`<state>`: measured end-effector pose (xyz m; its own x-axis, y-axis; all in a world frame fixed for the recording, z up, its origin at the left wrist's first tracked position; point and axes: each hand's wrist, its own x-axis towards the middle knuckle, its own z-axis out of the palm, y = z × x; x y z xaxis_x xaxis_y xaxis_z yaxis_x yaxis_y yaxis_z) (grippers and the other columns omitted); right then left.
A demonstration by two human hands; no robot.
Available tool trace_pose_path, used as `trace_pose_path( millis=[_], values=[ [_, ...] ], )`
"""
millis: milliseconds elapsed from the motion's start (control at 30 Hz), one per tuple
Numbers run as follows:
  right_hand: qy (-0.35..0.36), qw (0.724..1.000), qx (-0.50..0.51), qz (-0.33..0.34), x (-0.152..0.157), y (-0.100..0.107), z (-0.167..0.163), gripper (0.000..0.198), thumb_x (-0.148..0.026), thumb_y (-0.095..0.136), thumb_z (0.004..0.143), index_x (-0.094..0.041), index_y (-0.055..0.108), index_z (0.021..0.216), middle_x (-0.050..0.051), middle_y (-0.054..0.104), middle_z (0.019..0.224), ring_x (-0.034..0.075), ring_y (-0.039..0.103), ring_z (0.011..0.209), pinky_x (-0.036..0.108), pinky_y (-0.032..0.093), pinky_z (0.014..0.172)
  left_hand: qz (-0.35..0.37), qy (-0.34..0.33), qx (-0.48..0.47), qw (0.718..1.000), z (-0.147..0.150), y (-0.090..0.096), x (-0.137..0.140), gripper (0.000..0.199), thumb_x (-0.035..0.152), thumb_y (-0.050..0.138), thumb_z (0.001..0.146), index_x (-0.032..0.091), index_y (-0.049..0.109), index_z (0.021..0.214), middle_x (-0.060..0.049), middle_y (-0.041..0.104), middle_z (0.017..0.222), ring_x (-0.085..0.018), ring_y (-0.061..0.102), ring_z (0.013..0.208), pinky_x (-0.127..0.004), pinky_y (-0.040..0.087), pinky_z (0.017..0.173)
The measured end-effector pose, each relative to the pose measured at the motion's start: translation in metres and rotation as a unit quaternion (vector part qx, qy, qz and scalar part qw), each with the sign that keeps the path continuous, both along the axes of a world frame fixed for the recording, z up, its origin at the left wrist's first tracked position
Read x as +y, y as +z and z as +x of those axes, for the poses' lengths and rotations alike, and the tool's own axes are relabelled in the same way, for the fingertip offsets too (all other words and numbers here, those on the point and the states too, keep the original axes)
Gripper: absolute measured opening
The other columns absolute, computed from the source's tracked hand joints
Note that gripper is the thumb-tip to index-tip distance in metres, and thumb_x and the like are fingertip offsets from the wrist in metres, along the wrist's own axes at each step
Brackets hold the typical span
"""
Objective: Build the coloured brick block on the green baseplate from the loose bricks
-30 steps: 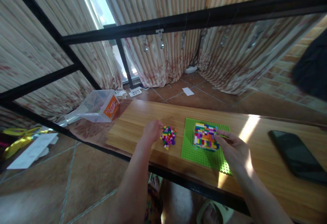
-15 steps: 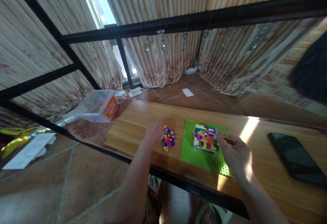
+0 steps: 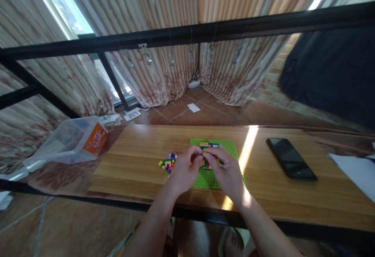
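Observation:
My left hand [image 3: 185, 170] and my right hand [image 3: 227, 169] meet at the fingertips above a multicoloured toy-brick block [image 3: 210, 144]. Both are closed in a pinch; whatever is between the fingers is too small to make out. The block sits on a green studded baseplate [image 3: 205, 181], and my hands cover much of it. Just left of my left hand lies a pile of small loose bricks [image 3: 169, 162], partly hidden by that hand.
A black phone [image 3: 291, 158] lies on the wooden bench [image 3: 129, 159] to the right, with white paper [image 3: 356, 173] beyond it. A clear plastic box [image 3: 70, 140] with an orange label stands off the left end. A black metal bar [image 3: 175, 34] crosses beyond the bench.
My left hand has left the loose brick pile and come right to meet my right hand over the block. My right hand has moved from the block's right side onto its middle. The view has turned right.

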<state>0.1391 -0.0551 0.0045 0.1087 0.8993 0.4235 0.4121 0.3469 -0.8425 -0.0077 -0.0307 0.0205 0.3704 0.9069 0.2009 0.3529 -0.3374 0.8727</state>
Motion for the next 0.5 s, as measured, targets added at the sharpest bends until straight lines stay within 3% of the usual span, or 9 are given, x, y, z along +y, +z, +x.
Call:
trace_pose_path(
  millis=[100, 367, 500],
  values=[
    [-0.021, 1.0, -0.01, 0.002, 0.0, -0.001, 0.0, 0.019, -0.032, 0.053, 0.092, -0.025, 0.07, 0.093, 0.003, 0.071, 0.087, 0.018, 0.065, 0.08, 0.033, 0.051, 0.076, -0.001, 0.033, 0.009, 0.999, 0.009, -0.005, -0.002, 0.011, 0.023, 0.045, 0.091, 0.019, 0.056, 0.091, -0.002, 0.064, 0.086, -0.014, 0.058, 0.079, -0.026, 0.045, 0.074],
    [-0.095, 0.982, -0.151, 0.065, 0.0, -0.008, 0.0, 0.023, -0.028, 0.048, 0.094, -0.023, 0.071, 0.091, 0.008, 0.07, 0.093, 0.022, 0.064, 0.091, 0.039, 0.051, 0.087, -0.051, 0.112, 0.043, 0.991, 0.029, -0.015, -0.005, 0.015, 0.024, 0.046, 0.09, 0.019, 0.06, 0.09, -0.004, 0.068, 0.086, -0.017, 0.062, 0.078, -0.029, 0.047, 0.072],
    [-0.105, 0.987, -0.112, 0.045, 0.005, -0.007, 0.015, 0.022, -0.031, 0.051, 0.093, -0.022, 0.071, 0.092, 0.007, 0.07, 0.093, 0.021, 0.065, 0.09, 0.037, 0.052, 0.086, -0.05, 0.105, 0.082, 0.99, 0.021, -0.015, 0.0, 0.014, 0.018, 0.048, 0.086, 0.017, 0.061, 0.086, -0.005, 0.069, 0.083, -0.017, 0.062, 0.078, -0.029, 0.046, 0.074]
  ],
)
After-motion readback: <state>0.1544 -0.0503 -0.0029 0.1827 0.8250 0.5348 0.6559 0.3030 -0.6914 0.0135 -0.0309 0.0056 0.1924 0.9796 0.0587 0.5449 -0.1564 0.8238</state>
